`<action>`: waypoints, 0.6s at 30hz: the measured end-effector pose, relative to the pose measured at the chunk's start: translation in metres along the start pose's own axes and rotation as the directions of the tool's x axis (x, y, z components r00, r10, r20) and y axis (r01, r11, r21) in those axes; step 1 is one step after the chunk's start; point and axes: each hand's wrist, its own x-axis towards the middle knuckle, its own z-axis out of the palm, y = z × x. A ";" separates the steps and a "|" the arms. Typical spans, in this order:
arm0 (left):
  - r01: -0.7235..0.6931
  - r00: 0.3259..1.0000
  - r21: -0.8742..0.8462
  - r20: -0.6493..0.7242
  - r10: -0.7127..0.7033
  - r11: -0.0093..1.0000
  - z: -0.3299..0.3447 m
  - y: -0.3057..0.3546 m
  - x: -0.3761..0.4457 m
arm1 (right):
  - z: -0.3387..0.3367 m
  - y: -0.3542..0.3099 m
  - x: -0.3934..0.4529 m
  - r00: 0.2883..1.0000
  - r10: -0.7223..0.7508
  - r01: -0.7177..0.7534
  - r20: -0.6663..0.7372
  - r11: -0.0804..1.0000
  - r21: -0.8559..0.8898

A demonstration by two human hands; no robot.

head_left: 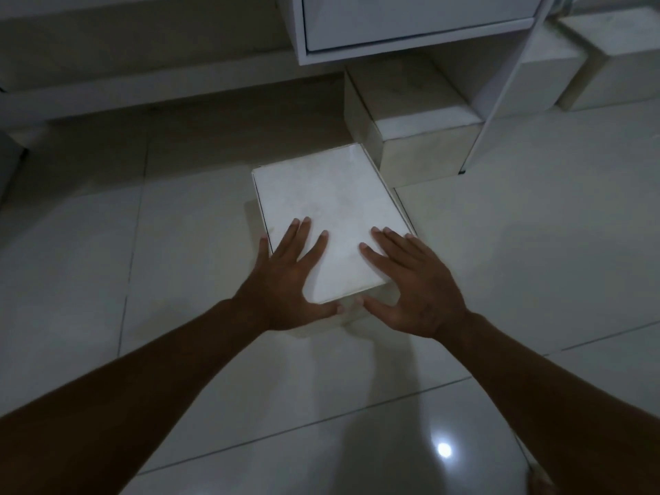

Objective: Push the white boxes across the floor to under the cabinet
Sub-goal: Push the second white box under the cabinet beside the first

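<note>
A white box (328, 194) lies flat on the tiled floor in the middle of the view. My left hand (285, 284) rests on its near left part, fingers spread on the lid and thumb against the near side. My right hand (410, 284) lies on the near right corner in the same way, thumb on the near side. Beyond the box stands a second white box (410, 112), partly under the white cabinet (410, 23). Two more white boxes (546, 76) (621, 58) sit under and beside the cabinet at the right.
A thin white cabinet leg (500, 101) stands to the right of the second box. A low ledge or wall base (143, 91) runs along the back left. A dark object (9, 162) sits at the far left edge. Glossy floor tiles (535, 244) spread all around.
</note>
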 end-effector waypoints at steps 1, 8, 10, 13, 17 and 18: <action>-0.005 1.000 0.023 0.004 0.005 1.000 -0.002 -0.002 0.004 | 0.001 0.003 0.004 1.000 0.001 -0.001 0.011 1.000 -0.003; -0.085 0.991 0.029 -0.104 0.088 0.996 -0.003 -0.006 0.038 | 0.011 0.026 0.051 0.994 0.057 -0.058 0.089 0.998 0.008; -0.060 0.990 0.035 -0.124 0.064 0.998 -0.002 -0.006 0.048 | 0.015 0.032 0.064 0.991 0.082 -0.084 0.105 0.996 0.013; 0.004 0.994 0.051 -0.110 0.002 0.999 -0.004 -0.004 0.065 | 0.019 0.041 0.082 0.988 0.089 -0.092 0.126 0.996 0.015; 0.050 0.993 0.062 -0.107 -0.043 0.997 -0.005 -0.009 0.089 | 0.021 0.058 0.104 0.985 0.090 -0.100 0.149 0.993 0.063; 0.048 0.992 0.064 -0.119 -0.041 0.997 -0.005 -0.011 0.095 | 0.021 0.062 0.110 0.985 0.088 -0.100 0.149 0.992 0.077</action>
